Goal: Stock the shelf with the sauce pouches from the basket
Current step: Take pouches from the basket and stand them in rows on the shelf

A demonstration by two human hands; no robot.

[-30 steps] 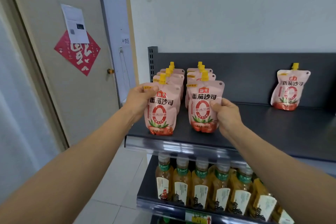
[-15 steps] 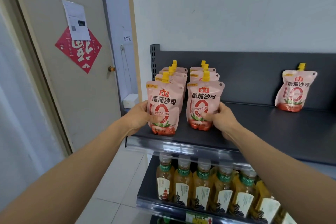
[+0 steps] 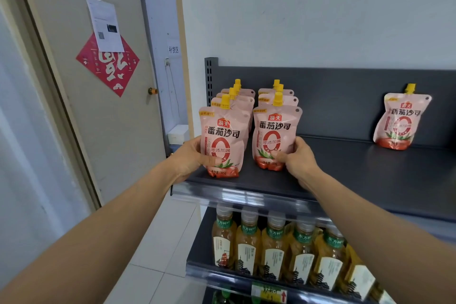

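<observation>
L hand (image 3: 191, 159) grips front-left pink plastic sauce pouch (image 3: 223, 140) w/ yellow cap. R hand (image 3: 297, 158) grips front-right pink pouch (image 3: 275, 137). Both upright on dark grey metal shelf (image 3: 370, 175).

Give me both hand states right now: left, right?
The left hand grips the left front pouch near its base.
The right hand grips the right front pouch near its base.
</observation>
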